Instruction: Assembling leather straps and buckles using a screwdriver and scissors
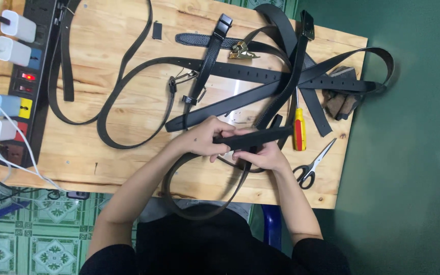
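Note:
A black belt strap (260, 136) lies across the near part of the wooden table (103, 153), and both hands hold it. My left hand (205, 138) grips its left end from above. My right hand (262, 155) pinches it from below, just to the right. The strap's loop (194, 206) hangs over the table's front edge toward my lap. Several other black belts (240, 71) lie tangled across the table beyond my hands, some with black buckles (307, 24) and one with a gold buckle (243, 50).
A red and yellow screwdriver (299, 131) lies right of my hands, with scissors (312, 164) nearer the front right corner. A black power strip (26, 86) with white chargers and cables runs along the left edge. Brown leather scraps (339, 102) sit at the right edge.

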